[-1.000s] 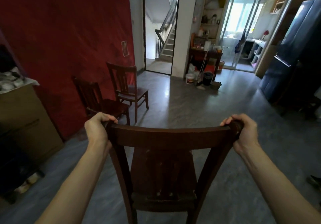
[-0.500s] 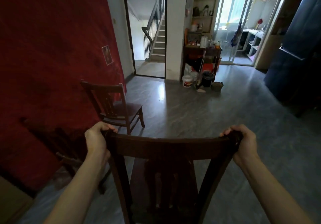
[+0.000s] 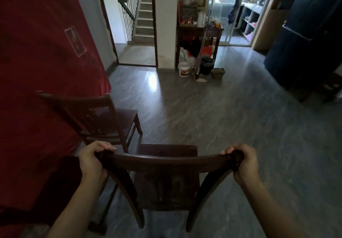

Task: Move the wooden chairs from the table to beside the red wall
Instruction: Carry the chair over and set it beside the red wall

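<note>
A dark wooden chair (image 3: 166, 178) is right in front of me, its back toward me. My left hand (image 3: 90, 161) grips the left end of its curved top rail, and my right hand (image 3: 244, 162) grips the right end. The red wall (image 3: 40, 56) fills the left side. A second wooden chair (image 3: 103, 119) stands beside that wall, just ahead and to the left of the held chair. Part of a third dark chair (image 3: 61, 186) shows low against the wall, next to my left forearm.
Grey tiled floor (image 3: 231, 119) stretches ahead and right. Far ahead are a doorway to a staircase (image 3: 140, 19), a cluttered side table (image 3: 199, 30) with a white bucket (image 3: 184, 69) and black bin (image 3: 206, 65) below, and a dark blue cabinet (image 3: 305, 34) at right.
I have carried the chair forward along the red wall. The far chair now sits close at the left, the nearer one has slid down beside my left arm, and the held chair's seat now shows.
</note>
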A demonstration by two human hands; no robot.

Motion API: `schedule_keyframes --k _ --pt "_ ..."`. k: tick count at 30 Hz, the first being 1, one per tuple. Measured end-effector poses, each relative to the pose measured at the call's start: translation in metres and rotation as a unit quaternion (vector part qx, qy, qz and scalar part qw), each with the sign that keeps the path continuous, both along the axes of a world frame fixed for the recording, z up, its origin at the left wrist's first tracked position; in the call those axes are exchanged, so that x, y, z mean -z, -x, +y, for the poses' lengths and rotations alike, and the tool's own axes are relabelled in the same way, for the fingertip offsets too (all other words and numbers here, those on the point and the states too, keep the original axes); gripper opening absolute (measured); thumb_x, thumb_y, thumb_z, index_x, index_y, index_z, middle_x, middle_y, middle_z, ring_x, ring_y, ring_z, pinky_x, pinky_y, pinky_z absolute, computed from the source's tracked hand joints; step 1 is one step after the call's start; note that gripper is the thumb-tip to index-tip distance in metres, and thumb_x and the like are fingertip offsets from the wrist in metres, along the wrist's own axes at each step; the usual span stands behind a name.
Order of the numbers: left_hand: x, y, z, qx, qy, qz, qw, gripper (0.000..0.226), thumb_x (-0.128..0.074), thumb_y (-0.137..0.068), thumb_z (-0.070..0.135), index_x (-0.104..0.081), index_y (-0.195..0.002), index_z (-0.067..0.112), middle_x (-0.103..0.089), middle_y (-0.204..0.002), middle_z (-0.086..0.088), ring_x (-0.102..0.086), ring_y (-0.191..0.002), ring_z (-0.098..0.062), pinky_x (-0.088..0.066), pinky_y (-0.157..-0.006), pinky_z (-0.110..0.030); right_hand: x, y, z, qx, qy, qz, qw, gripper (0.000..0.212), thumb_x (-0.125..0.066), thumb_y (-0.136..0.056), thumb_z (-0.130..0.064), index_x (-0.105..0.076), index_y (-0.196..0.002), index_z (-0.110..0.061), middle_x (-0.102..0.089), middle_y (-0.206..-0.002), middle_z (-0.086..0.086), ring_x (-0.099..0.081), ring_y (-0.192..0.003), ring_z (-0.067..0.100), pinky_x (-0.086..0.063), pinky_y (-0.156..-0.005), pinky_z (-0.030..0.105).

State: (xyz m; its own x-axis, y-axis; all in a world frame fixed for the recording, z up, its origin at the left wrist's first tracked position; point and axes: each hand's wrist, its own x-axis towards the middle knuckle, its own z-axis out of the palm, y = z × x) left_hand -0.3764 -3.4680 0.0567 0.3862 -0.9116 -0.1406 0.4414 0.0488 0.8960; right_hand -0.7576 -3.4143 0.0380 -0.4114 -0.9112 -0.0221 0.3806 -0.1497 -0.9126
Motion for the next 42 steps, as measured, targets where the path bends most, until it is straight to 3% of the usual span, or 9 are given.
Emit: schedule_keyframes --k 5,10,19,27,31,32,35,38,42 --pt "0.036 -0.036 -0.029 0.01 0.019 -0.019 1.0 0.018 -0.045 -0.056 0.017 -0.049 -0.064 0.001 -0.058 -0.052 -0.007 -0.06 -0.057 -0.025 -0.052 -0.066 -0.023 0.036 -0.039 -0.021 0.007 0.012 0.036 0.999 0.039 -0.043 -0.082 -0.01 -0.067 -0.051 -0.007 -0.065 -0.056 0.015 -0.062 -0.057 0.027 -0.048 -0.066 0.035" --pt "0.076 -0.077 -0.034 0.032 0.033 -0.038 0.998 0.019 -0.049 -0.057 0.024 -0.06 -0.051 0.01 -0.059 -0.056 -0.007 -0.06 -0.062 -0.026 -0.053 -0.073 -0.026 0.065 -0.072 -0.025 0.012 0.018 0.076 0.997 0.033 -0.056 -0.076 -0.017 -0.06 -0.056 0.009 -0.062 -0.059 0.031 -0.061 -0.057 0.033 -0.049 -0.065 0.034" --pt "0.108 -0.111 -0.011 0.072 0.049 -0.068 0.994 0.021 -0.055 -0.057 0.031 -0.062 -0.05 0.013 -0.06 -0.057 -0.008 -0.06 -0.066 -0.03 -0.048 -0.084 -0.036 0.098 -0.095 0.019 0.001 0.039 0.09 0.995 0.032 -0.058 -0.079 -0.021 -0.064 -0.057 0.002 -0.063 -0.061 0.03 -0.061 -0.058 0.037 -0.048 -0.068 0.038" --pt "0.146 -0.143 0.055 0.089 0.069 -0.032 0.993 0.029 -0.065 -0.049 0.046 -0.062 -0.046 0.018 -0.06 -0.052 0.001 -0.064 -0.058 -0.019 -0.059 -0.074 -0.028 0.124 -0.13 0.102 0.012 0.015 0.057 0.998 0.034 -0.058 -0.08 -0.017 -0.061 -0.054 0.004 -0.059 -0.058 0.031 -0.06 -0.056 0.035 -0.049 -0.064 0.034" --pt "0.157 -0.152 0.082 0.083 0.077 -0.082 0.99 0.019 -0.047 -0.061 0.011 -0.06 -0.047 0.014 -0.059 -0.051 0.001 -0.064 -0.057 -0.018 -0.059 -0.074 -0.029 0.135 -0.14 0.128 0.025 0.017 0.063 0.998 0.032 -0.054 -0.082 -0.009 -0.061 -0.053 0.002 -0.059 -0.058 0.028 -0.06 -0.056 0.036 -0.05 -0.064 0.035" --pt "0.157 -0.154 0.087 0.082 0.081 -0.095 0.989 0.016 -0.048 -0.062 0.012 -0.056 -0.051 0.003 -0.059 -0.052 -0.001 -0.064 -0.058 -0.02 -0.059 -0.075 -0.03 0.138 -0.143 0.133 0.026 0.021 0.072 0.997 0.032 -0.052 -0.083 -0.008 -0.062 -0.053 0.0 -0.06 -0.058 0.028 -0.06 -0.056 0.037 -0.05 -0.065 0.036" --pt "0.161 -0.162 0.105 0.086 0.067 -0.086 0.99 0.044 -0.065 -0.055 0.039 -0.053 -0.058 -0.004 -0.059 -0.056 -0.005 -0.063 -0.064 -0.024 -0.057 -0.082 -0.034 0.14 -0.149 0.151 0.024 0.021 0.099 0.995 0.033 -0.053 -0.085 -0.011 -0.064 -0.055 -0.002 -0.063 -0.06 0.026 -0.06 -0.058 0.04 -0.051 -0.067 0.036" --pt "0.162 -0.166 0.123 0.101 0.08 -0.127 0.984 0.018 -0.056 -0.06 0.026 -0.066 -0.053 0.012 -0.063 -0.058 -0.004 -0.064 -0.069 -0.026 -0.056 -0.086 -0.036 0.143 -0.154 0.164 0.03 0.021 0.126 0.991 0.033 -0.051 -0.086 -0.005 -0.064 -0.056 -0.002 -0.065 -0.062 0.025 -0.062 -0.06 0.039 -0.053 -0.067 0.033" --pt "0.157 -0.17 0.122 0.113 0.08 -0.162 0.977 0.027 -0.044 -0.068 0.012 -0.066 -0.052 0.013 -0.064 -0.059 -0.005 -0.064 -0.07 -0.026 -0.053 -0.084 -0.037 0.142 -0.154 0.165 0.024 0.011 0.157 0.987 0.038 -0.046 -0.089 0.013 -0.063 -0.058 -0.001 -0.069 -0.063 0.019 -0.066 -0.062 0.03 -0.055 -0.068 0.03"
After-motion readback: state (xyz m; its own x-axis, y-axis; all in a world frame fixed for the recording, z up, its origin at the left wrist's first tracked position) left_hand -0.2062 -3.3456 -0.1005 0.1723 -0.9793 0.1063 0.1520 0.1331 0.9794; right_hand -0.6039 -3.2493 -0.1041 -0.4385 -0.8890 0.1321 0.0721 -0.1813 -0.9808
